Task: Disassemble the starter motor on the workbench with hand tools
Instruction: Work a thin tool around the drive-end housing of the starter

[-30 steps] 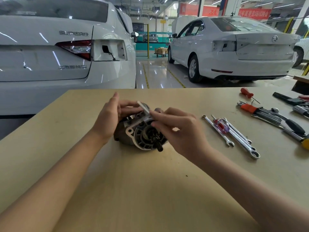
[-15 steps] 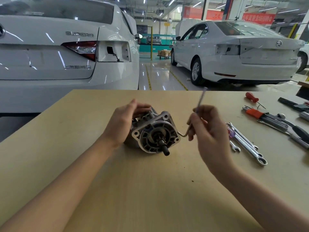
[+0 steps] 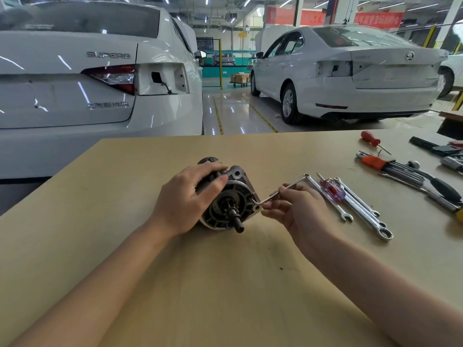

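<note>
On the workbench (image 3: 175, 284), the starter motor (image 3: 229, 200) lies under the left hand (image 3: 186, 199), whose fingers curl over its housing. The right hand (image 3: 299, 211) pinches a bent hex key (image 3: 278, 192); its short end seems seated at the flange just beyond the fingertips (image 3: 266, 211).

Tan workbench (image 3: 225, 284), dark grey starter motor (image 3: 225, 204), silver wrenches (image 3: 350, 204), red-handled screwdriver (image 3: 370, 139), white cars (image 3: 350, 76).
</note>
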Demonstrator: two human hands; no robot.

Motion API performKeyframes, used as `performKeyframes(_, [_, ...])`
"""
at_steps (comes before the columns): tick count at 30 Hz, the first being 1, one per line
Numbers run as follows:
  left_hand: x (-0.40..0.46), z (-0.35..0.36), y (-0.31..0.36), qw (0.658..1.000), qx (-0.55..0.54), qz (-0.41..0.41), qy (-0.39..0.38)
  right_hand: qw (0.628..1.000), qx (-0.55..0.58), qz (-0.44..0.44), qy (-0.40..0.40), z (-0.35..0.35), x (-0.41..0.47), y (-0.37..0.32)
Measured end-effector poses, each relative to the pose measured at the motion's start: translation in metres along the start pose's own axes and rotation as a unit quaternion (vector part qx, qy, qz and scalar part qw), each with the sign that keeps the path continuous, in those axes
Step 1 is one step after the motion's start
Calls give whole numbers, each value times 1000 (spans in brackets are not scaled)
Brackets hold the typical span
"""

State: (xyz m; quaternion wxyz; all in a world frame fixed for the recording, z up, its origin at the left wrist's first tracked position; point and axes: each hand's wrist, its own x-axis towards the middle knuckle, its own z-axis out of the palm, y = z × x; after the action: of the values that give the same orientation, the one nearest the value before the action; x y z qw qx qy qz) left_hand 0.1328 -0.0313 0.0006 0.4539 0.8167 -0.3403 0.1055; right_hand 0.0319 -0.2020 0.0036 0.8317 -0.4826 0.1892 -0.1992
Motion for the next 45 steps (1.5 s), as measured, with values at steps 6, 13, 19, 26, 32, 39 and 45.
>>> performKeyframes(6, [0,2,0,1000,-8,-1,6,1000,19,4,7,0,-4,1])
performKeyframes(13, [0,2,-1,1000,-16,1,8,992,104,53,45,4,-4,6])
performKeyframes(19, [0,2,0,1000,-19,-1,12,998,64,2,28,2,-6,9])
performKeyframes(26, [0,1,1,1000,-29,-1,2,998,48,-16,33,2,-8,12])
performKeyframes(32, [1,1,2,1000,-22,7,8,997,68,-24,15,5,-9,8])
performKeyframes(39, [1,0,2,1000,-28,1,9,994,-37,-105,-20,5,-9,3])
performKeyframes(45, [0,0,4,999,-31,2,7,981,-115,-152,-38,5,-10,0])
